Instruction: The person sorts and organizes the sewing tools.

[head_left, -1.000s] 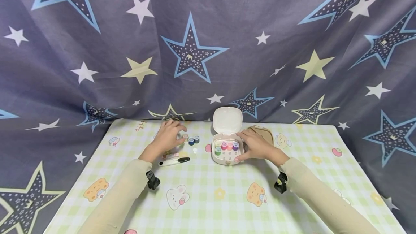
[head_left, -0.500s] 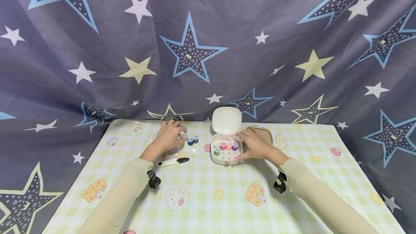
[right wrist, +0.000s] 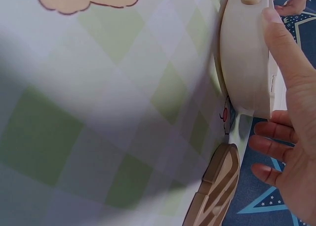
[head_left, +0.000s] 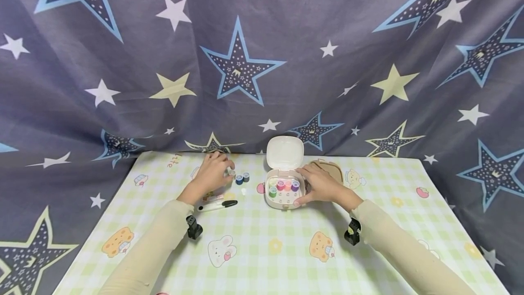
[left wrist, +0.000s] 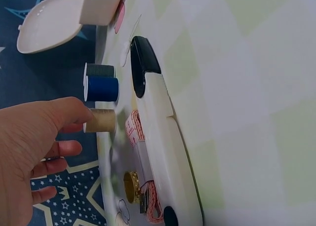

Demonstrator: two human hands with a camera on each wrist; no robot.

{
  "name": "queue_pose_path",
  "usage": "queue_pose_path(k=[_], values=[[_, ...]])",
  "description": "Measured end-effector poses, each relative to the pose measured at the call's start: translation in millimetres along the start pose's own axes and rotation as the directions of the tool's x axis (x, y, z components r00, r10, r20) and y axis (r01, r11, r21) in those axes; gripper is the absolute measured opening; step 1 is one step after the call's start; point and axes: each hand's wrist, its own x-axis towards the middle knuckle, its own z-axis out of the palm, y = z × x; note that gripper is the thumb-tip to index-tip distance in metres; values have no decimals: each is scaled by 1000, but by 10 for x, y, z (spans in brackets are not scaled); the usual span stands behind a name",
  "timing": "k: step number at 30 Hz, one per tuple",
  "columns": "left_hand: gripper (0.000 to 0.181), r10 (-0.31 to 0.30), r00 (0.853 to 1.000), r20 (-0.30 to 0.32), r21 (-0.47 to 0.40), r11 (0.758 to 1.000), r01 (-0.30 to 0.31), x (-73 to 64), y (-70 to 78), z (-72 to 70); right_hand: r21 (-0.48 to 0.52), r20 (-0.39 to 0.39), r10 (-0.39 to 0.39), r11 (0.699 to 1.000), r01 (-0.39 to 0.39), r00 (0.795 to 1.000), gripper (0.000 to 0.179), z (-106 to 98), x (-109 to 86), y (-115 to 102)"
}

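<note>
My left hand is at the far left of the table, its thumb and index finger at the upper end of a beige thread spool, seemingly pinching it. Beside it stand a blue thread spool and a dark grey-green thread spool. My right hand grips the right side of a cream sewing box, thumb at the front rim and fingers toward the back. The box's lid is up. Inside, green, magenta, pink, purple and pale yellow spools sit on a pegged tray with bare pegs in front.
A white seam ripper or pen-like tool with a black end lies near my left wrist, beside a folded tape measure and a gold thimble. A brown tray lies behind my right hand. A star-patterned curtain hangs behind the table.
Both hands keep nearly the same places, the left at the beige spool and the right on the box. The head view has shifted slightly.
</note>
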Motion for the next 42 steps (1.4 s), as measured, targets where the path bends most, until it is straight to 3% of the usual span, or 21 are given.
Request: queue_pose_path(k=[17,27,32,42], values=[[23,-28,999,-16,-7,1000,28,-7,-21,21,10,0,4,1000,-4,1000,108,31,12,-6],[24,-1,997,-79,13,1000,2,16,29,-126,7,-8,0,1000,0,1000,106,-1,7,-17],[22,42,993,-113,26,999,-39,17,152,-225,-6,-3,-3,1000,3,1000,107,11,4,-4],[19,175,971,-165,72,984,-165,76,553,-432,-7,-4,-3,1000,3,1000,107,34,3,15]])
